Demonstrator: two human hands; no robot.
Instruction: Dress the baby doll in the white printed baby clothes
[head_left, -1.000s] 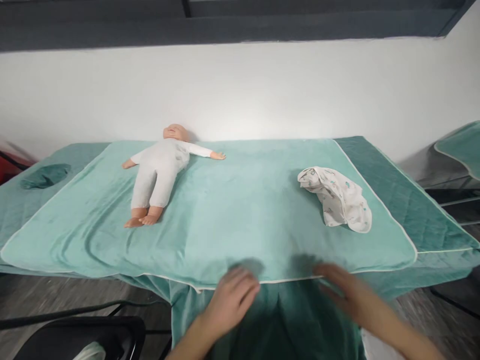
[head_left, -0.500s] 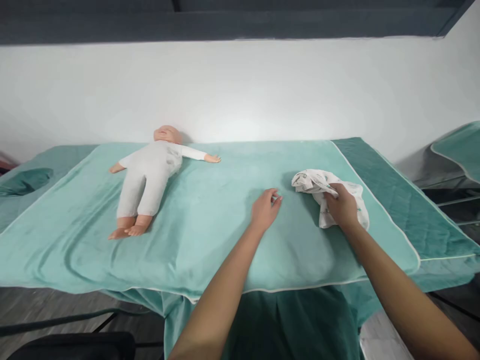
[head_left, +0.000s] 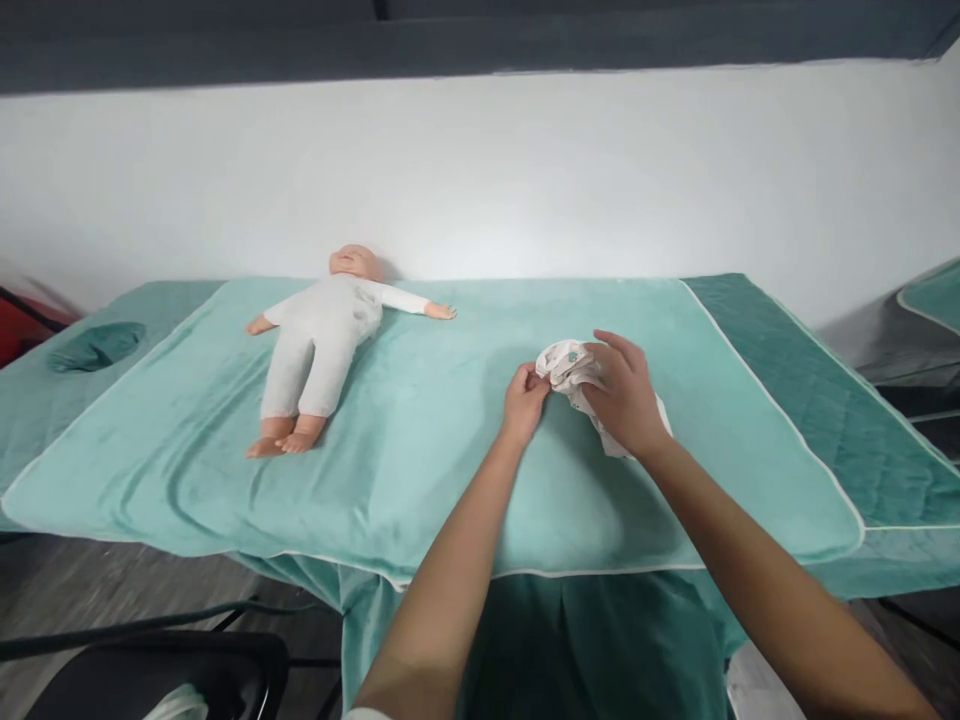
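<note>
A bunched white cloth (head_left: 571,362) with small green prints is between my two hands above the teal sheet (head_left: 442,470). My left hand (head_left: 525,400) pinches its left end between thumb and fingertips. Over the cloth's right side, my right hand (head_left: 624,395) has its forefinger raised, while the thumb and other fingers stay on the fabric. Part of the cloth hangs down below the right palm, and the rest is hidden behind that hand. To the left lies a baby doll (head_left: 322,330) in a white suit, on its back with arms spread and feet bare.
The sheet lies on a padded massage bed (head_left: 825,420) with a face hole (head_left: 97,345) at its left end. Behind it rises a white wall (head_left: 480,180). A black chair (head_left: 165,670) stands at lower left. Another teal-covered surface (head_left: 934,295) shows at far right.
My right hand has carried the cloth leftward to my left hand, which now pinches its end. My right forefinger has lifted. The view has shifted slightly; the doll lies as before.
</note>
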